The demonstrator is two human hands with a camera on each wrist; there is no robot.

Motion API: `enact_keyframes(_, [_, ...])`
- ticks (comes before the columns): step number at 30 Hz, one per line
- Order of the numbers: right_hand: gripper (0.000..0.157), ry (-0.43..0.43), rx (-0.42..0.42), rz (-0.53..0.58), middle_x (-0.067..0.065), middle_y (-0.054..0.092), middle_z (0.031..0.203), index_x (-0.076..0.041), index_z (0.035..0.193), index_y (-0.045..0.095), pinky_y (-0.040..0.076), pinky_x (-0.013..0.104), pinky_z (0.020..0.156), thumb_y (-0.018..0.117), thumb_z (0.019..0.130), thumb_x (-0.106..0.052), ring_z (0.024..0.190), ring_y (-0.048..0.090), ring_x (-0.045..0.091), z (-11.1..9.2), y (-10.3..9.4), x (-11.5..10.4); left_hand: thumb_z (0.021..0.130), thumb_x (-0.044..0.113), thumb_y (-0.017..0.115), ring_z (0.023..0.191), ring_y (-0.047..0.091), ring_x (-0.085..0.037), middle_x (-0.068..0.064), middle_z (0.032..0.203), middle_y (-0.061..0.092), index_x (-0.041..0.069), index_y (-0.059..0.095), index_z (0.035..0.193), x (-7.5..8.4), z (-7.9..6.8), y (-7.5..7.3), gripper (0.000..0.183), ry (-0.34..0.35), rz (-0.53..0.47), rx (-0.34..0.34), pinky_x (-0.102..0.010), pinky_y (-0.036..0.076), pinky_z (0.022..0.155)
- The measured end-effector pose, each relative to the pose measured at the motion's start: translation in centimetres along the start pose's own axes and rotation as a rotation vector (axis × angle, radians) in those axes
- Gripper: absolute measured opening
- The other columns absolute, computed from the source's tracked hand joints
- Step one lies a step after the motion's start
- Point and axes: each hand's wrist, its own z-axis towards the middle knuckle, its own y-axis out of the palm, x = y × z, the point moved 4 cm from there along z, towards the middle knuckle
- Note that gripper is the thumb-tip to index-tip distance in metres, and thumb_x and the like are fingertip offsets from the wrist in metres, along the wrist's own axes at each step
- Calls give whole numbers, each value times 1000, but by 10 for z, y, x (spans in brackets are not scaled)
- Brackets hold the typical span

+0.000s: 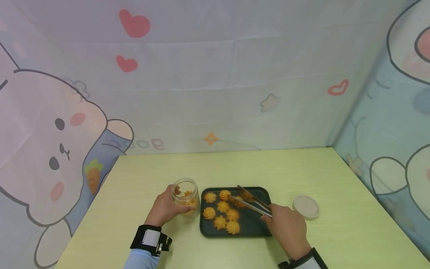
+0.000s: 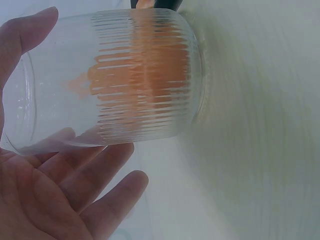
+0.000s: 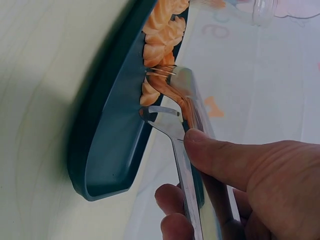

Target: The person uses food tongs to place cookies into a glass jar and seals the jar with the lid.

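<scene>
My left hand [image 1: 167,207] grips a clear glass jar [image 2: 65,45] around its side; the jar stands upright on the table with orange-yellow cookies [image 2: 150,70] in its lower part. Ribbing runs along the lower glass. In my right hand [image 1: 287,228] are metal tongs [image 3: 182,165], held between thumb and fingers. Their tips are spread around a swirled cookie [image 3: 149,93] at the right of the group on the dark tray [image 1: 255,226]. Several more piped cookies [image 1: 220,222] lie on the tray's left and middle part.
A round white lid [image 1: 306,207] lies on the table right of the tray, close behind my right hand. The light wooden table [image 1: 151,170] ends at a cloth backdrop [image 1: 208,67] with cartoon prints. Another printed cloth [image 1: 396,123] hangs on the right.
</scene>
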Motion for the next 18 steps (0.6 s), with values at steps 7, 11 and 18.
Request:
enact_keyframes(7, [26,18,-7,-10,5,62,57,-7,80,67,38,34,38,78,75,-30,46,52,17,-1,0,3,61,41,86,97,60,-30,-20,113,66,1,53,119,0,1,0,78,3,1,1,-49,50,79])
enact_keyframes(11, [26,25,-2,-11,6,62,58,-7,81,67,38,35,39,78,75,-30,48,52,18,-1,0,5,61,42,86,96,60,-30,-20,112,66,1,54,118,-1,1,0,78,4,4,4,-49,51,79])
enact_keyframes(18, [27,25,11,-13,5,62,58,-7,82,67,38,34,38,77,75,-30,48,52,17,-2,0,6,60,42,86,95,60,-29,-20,111,67,2,53,118,-2,1,1,77,-2,-3,4,-48,51,78])
